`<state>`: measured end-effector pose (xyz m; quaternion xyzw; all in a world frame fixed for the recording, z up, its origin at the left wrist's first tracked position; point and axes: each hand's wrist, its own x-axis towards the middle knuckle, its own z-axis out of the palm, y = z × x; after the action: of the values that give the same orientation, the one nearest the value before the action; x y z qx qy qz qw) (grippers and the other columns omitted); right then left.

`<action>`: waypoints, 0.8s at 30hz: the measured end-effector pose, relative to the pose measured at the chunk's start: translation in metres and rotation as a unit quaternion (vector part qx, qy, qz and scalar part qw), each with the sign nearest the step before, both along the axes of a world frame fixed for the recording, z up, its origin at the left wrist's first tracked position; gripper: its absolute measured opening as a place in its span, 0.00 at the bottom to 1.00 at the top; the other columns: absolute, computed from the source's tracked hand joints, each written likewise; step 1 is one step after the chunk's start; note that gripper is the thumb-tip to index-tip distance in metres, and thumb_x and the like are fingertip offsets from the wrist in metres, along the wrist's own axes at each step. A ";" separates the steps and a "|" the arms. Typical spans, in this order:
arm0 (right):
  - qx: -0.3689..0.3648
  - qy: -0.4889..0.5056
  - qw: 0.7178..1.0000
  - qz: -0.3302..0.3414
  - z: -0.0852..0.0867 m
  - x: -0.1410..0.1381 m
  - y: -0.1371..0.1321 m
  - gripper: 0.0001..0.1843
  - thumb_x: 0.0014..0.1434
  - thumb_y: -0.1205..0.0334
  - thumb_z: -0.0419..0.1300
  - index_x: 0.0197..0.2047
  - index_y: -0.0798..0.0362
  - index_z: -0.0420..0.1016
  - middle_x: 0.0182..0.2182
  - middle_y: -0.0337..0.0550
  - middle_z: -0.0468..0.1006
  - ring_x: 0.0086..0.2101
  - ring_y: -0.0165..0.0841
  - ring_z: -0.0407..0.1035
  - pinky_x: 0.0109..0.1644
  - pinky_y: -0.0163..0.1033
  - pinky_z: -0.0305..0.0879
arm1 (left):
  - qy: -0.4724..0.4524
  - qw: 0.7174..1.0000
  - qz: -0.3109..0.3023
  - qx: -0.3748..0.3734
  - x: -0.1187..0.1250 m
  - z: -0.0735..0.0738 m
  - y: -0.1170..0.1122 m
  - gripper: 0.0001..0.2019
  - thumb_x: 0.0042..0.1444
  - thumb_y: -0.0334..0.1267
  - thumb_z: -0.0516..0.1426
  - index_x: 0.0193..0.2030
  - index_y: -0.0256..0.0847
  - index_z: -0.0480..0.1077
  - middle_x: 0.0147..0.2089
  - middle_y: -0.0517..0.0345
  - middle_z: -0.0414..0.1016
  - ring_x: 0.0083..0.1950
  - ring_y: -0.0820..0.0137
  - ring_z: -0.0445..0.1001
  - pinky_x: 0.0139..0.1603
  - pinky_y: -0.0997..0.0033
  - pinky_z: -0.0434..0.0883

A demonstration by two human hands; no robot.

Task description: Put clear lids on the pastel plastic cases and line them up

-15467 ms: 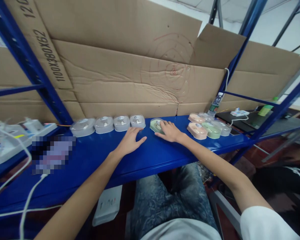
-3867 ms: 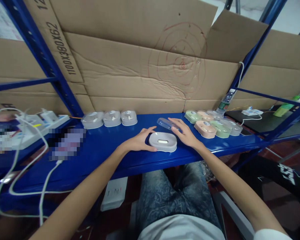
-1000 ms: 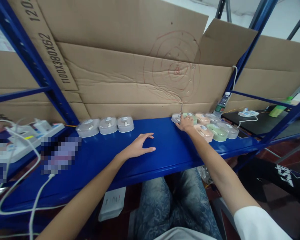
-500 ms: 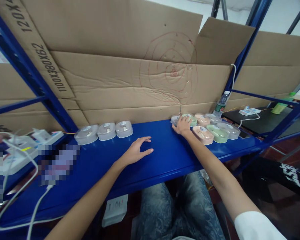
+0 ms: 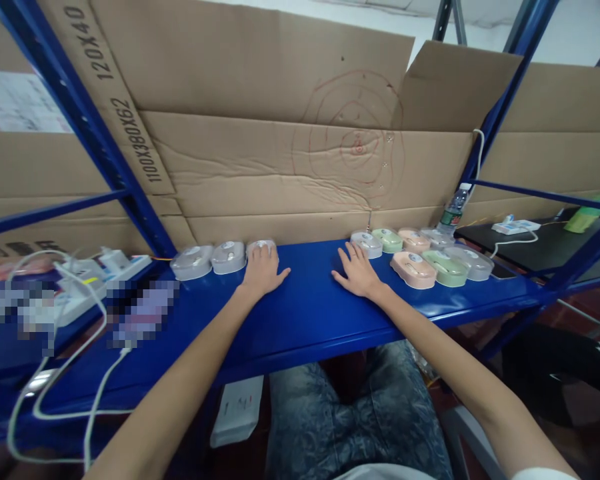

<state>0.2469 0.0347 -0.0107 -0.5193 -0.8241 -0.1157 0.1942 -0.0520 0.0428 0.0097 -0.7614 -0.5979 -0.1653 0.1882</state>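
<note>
My left hand [image 5: 261, 272] reaches over a grey oval plastic box [image 5: 261, 245], fingertips on its lid and thumb spread out to the side. Two similar grey boxes, one nearer [image 5: 229, 258] and one at the row's left end [image 5: 192, 263], stand beside it. On the blue tabletop [image 5: 305, 313], my right hand [image 5: 359, 272] lies with fingers spread and nothing in them. Just past its fingertips is a grey box [image 5: 367, 244], the left end of a group. That group also has green [image 5: 387, 240], pink [image 5: 413, 269] and grey boxes.
A water bottle [image 5: 455, 210] stands behind the right-hand boxes. To the left lie a blurred-out phone [image 5: 147, 312] on a white cable and power strips [image 5: 115, 267]. A cardboard sheet [image 5: 245, 160] closes off the back, between blue metal posts [image 5: 125, 173].
My left hand has moved left and forward onto the third grey box. My right hand has drawn back from the boxes to the tabletop. The view has shifted slightly left.
</note>
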 end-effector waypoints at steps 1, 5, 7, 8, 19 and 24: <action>-0.007 0.006 1.000 0.022 0.000 -0.001 -0.002 0.43 0.71 0.42 0.53 0.76 0.67 0.57 0.75 0.70 0.52 0.76 0.61 0.42 0.78 0.63 0.43 | -0.001 1.000 -0.014 0.006 0.004 0.000 -0.005 0.31 0.64 0.50 0.59 0.63 0.24 0.66 0.64 0.22 0.68 0.67 0.33 0.65 0.68 0.38 0.59; -0.060 0.072 0.990 0.103 0.000 -0.007 -0.008 0.51 0.68 0.35 0.57 0.79 0.62 0.49 0.76 0.69 0.50 0.75 0.57 0.46 0.77 0.62 0.50 | -0.078 0.988 -0.134 0.024 0.016 0.000 -0.031 0.18 0.68 0.50 0.56 0.54 0.37 0.71 0.55 0.39 0.72 0.59 0.46 0.70 0.61 0.47 0.69; -0.090 0.115 0.979 0.140 -0.001 -0.009 -0.010 0.58 0.64 0.31 0.60 0.81 0.57 0.43 0.77 0.65 0.48 0.75 0.55 0.46 0.77 0.63 0.51 | -0.121 0.978 -0.167 0.030 0.021 0.000 -0.041 0.22 0.65 0.54 0.59 0.54 0.38 0.70 0.54 0.41 0.71 0.58 0.48 0.69 0.61 0.47 0.70; -0.101 0.132 0.973 0.160 -0.002 -0.009 -0.011 0.59 0.62 0.29 0.61 0.81 0.54 0.41 0.78 0.63 0.47 0.76 0.54 0.45 0.77 0.63 0.51 | -0.137 0.976 -0.166 0.030 0.024 0.000 -0.045 0.26 0.62 0.57 0.61 0.56 0.37 0.69 0.55 0.41 0.71 0.58 0.47 0.68 0.62 0.45 0.70; -0.079 0.164 0.952 0.245 -0.005 -0.006 -0.017 0.60 0.53 0.32 0.72 0.77 0.50 0.53 0.75 0.61 0.55 0.74 0.53 0.50 0.76 0.60 0.54 | -0.256 0.876 -0.381 -0.149 0.023 0.000 -0.052 0.32 0.58 0.41 0.64 0.68 0.47 0.62 0.75 0.46 0.62 0.74 0.51 0.63 0.75 0.45 0.61; -0.064 0.170 0.954 0.239 0.003 -0.009 -0.027 0.52 0.54 0.32 0.71 0.71 0.51 0.62 0.61 0.56 0.72 0.62 0.49 0.68 0.68 0.57 0.65 | -0.274 0.892 -0.315 -0.172 0.024 -0.006 -0.054 0.51 0.49 0.55 0.72 0.75 0.47 0.54 0.69 0.42 0.68 0.70 0.47 0.68 0.71 0.44 0.64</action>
<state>0.2379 0.0077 -0.0079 -0.3308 -0.8847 0.0768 0.3195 -0.0276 -0.0107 0.0033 -0.8548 -0.3733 -0.3126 -0.1795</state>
